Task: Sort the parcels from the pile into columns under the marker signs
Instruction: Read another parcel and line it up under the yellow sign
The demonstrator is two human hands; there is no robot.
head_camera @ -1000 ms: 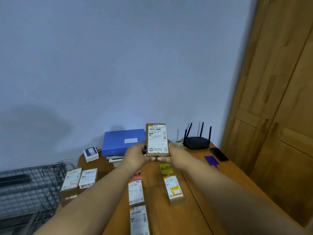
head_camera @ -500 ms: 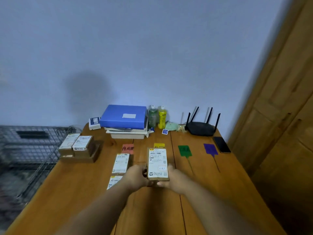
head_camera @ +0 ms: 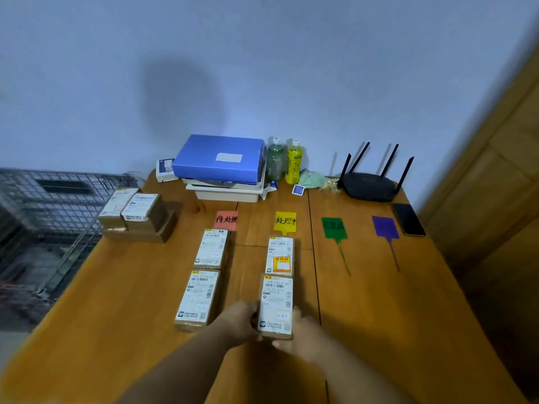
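Observation:
My left hand and my right hand both grip the near end of a brown parcel with a white label. It lies flat on the wooden table, just behind another labelled parcel under the yellow sign. Two parcels lie in a column under the pink sign. Nothing lies below the green sign or the purple sign. The pile of parcels sits at the table's back left.
A blue box on white trays, two bottles, a black router and a phone line the back of the table. A wire basket stands left of the table. A wooden door is on the right.
Both hands lowered the parcel from eye level down to the table, placing it behind the parcel under the yellow sign. The camera tilted downward.

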